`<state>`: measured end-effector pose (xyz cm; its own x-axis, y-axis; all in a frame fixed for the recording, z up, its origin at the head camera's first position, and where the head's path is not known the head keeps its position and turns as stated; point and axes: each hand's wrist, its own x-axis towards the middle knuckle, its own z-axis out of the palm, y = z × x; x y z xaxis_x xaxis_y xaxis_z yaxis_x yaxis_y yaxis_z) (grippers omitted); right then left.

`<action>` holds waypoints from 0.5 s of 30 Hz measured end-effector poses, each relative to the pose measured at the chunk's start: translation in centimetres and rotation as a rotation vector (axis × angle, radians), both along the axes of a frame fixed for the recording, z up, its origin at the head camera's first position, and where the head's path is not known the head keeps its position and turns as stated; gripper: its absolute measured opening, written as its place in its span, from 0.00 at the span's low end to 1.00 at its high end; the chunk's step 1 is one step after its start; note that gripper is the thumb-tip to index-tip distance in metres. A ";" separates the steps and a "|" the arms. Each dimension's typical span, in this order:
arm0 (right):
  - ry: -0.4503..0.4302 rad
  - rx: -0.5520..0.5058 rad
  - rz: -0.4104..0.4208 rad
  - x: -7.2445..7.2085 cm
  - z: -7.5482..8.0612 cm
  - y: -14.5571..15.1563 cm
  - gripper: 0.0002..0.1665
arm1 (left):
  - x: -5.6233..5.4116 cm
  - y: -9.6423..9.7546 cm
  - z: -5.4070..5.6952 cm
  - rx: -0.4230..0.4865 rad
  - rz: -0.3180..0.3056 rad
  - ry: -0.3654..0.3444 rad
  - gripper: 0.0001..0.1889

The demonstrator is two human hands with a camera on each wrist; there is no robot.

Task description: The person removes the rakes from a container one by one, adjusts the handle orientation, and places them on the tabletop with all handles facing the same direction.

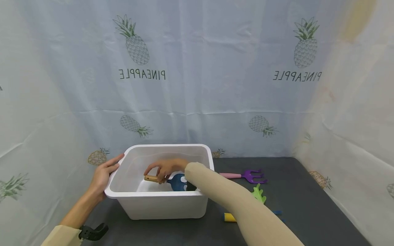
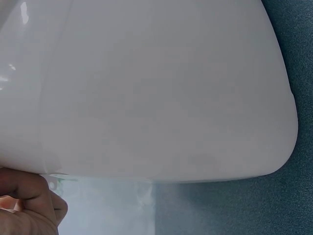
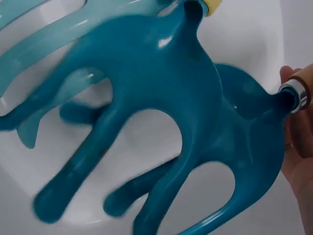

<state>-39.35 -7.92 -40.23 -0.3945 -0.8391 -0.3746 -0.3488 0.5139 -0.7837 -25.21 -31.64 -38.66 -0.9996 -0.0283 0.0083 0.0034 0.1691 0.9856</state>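
Note:
A white plastic bin (image 1: 163, 206) stands on the dark table. My left hand (image 1: 103, 174) grips its left rim; curled fingers show below the rim in the left wrist view. Inside the bin, my right hand (image 1: 166, 168) holds the wooden handle (image 1: 150, 178) of a blue garden hand fork (image 1: 176, 182). Up close in the right wrist view, that fork's broad teal head (image 3: 254, 147) meets a silver collar, with my fingers beside the handle. Another teal fork (image 3: 161, 63) overlaps it, and paler teal prongs (image 3: 44, 44) lie at the upper left.
Right of the bin lie a purple hand fork (image 1: 253, 176) with a pink handle, a green toothed tool (image 1: 259, 194) and a yellow-handled tool (image 1: 229, 217), the last two partly covered by my right arm. A pineapple-print curtain (image 1: 197, 85) hangs behind the table (image 1: 295, 205).

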 end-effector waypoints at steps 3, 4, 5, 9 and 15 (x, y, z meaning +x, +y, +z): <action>0.014 -0.022 -0.005 0.1 0.6 0.1 0.34 | 0.0 0.0 0.0 0.010 -0.004 -0.004 0.29; 0.020 -0.030 -0.007 0.2 0.8 0.2 0.34 | 0.0 0.0 0.0 0.009 -0.004 -0.003 0.29; 0.028 -0.037 -0.011 0.2 1.0 0.2 0.34 | 0.0 0.0 0.0 0.008 -0.005 -0.001 0.29; 0.075 -0.060 -0.017 0.4 1.5 0.4 0.34 | 0.0 0.0 0.1 0.011 -0.008 0.003 0.29; 0.150 -0.074 0.016 0.1 1.9 0.6 0.35 | 0.0 0.2 0.1 0.009 -0.003 -0.005 0.29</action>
